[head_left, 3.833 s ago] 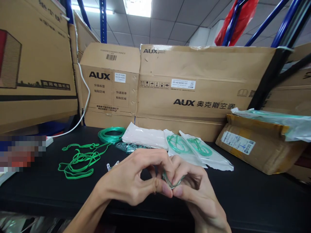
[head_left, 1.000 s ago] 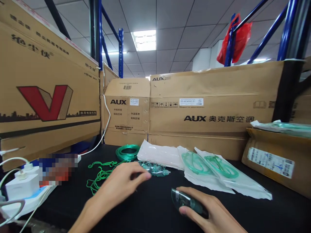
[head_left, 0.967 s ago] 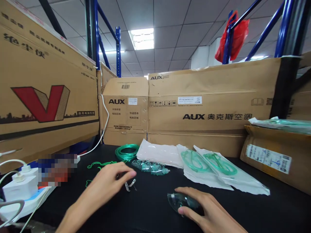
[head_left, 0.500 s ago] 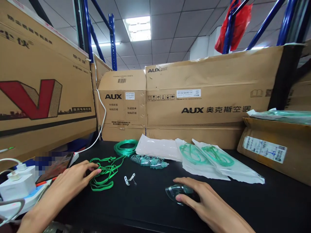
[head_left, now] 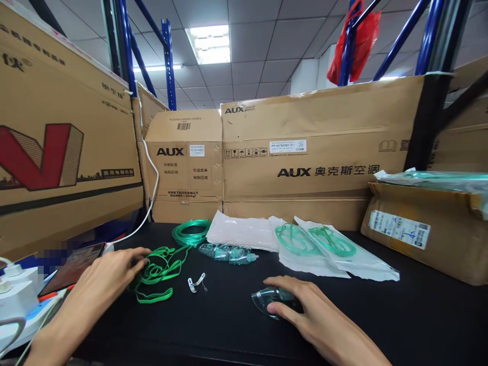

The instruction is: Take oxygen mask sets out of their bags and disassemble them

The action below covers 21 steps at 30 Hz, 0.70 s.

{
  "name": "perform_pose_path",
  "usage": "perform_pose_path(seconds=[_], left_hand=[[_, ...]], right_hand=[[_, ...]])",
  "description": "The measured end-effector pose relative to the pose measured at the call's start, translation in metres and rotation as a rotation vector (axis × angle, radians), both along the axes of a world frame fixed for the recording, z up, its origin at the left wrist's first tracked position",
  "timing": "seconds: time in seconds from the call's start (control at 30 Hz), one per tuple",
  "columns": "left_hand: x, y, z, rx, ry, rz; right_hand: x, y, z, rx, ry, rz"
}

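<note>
Bare table (head_left: 419, 315) right of sealed bags (head_left: 335, 254) — cardboard boxes (head_left: 305, 162) wall the back

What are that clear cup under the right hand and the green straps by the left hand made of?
The clear cup under the right hand looks like soft see-through plastic with a green tint: the dark table shows through it and its rim shines. The green straps that the left hand touches look like thin elastic band, matt and flat, lying in limp loops; rubber or fabric, I cannot tell.
</note>
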State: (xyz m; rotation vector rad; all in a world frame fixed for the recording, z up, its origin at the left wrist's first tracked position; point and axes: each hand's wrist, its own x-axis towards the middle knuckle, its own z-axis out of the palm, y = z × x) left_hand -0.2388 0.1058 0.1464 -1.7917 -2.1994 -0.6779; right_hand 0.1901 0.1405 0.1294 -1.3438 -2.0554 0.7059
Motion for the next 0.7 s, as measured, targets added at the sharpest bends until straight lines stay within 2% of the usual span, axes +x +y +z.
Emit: perform_pose_path(seconds=[0.1, 0.17, 0.3, 0.37, 0.47, 0.53, 0.63, 0.7], left_hand=[[0.015, -0.009, 0.020, 0.055, 0.100, 0.013], [0.030, -0.017, 0.037, 0.152, 0.120, -0.001], [0.056, -0.024, 0.065, 0.346, 0.099, 0.070], [0.066, -0.022, 0.074, 0.450, 0.065, 0.050], [0.084, -0.016, 0.085, 0.569, -0.034, -0.050], [0.100, -0.010, 0.090, 0.586, -0.119, -0.136], [0.131, 0.003, 0.089, 0.493, -0.230, -0.326], [0.154, 0.014, 0.082, 0.364, -0.271, -0.466]], right_hand=[[-0.001, -0.002, 0.004, -0.022, -0.015, 0.010], [-0.002, -0.003, 0.006, -0.029, -0.016, 0.015], [-0.002, -0.003, 0.006, -0.017, 0.007, 0.005], [-0.001, -0.003, 0.004, -0.012, 0.016, -0.002], [0.000, -0.003, 0.002, -0.008, 0.035, -0.009], [0.002, -0.003, 0.001, -0.009, 0.043, -0.011], [0.008, -0.002, 0.000, -0.002, 0.036, -0.021], [0.014, -0.001, -0.001, 0.021, 0.026, -0.041]])
